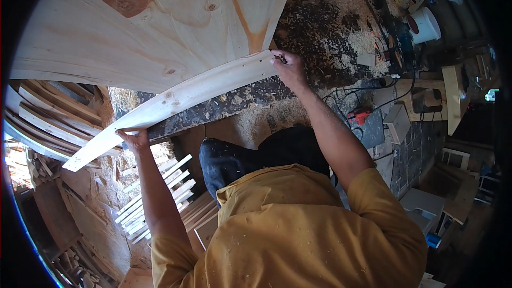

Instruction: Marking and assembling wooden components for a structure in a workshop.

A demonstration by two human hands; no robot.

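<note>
A long pale wooden board [186,94] runs slantwise along the near edge of a large knotty wood panel [176,26]. My left hand [135,140] grips the board's near edge toward its left end, thumb on top and the other fingers mostly hidden underneath. At the right end, my right hand [289,69] is closed around the board's corner, beside the panel's corner. A small dark thing shows by the right fingers, too small to make out. Under the board lies a dark workbench [234,97] speckled with sawdust.
Shavings cover the bench at the far right, near a white bucket [425,25]. A red power tool [358,117] and black cables lie to the right. Stacked strips [160,197] are below my left arm; curved boards [53,117] lean at the left.
</note>
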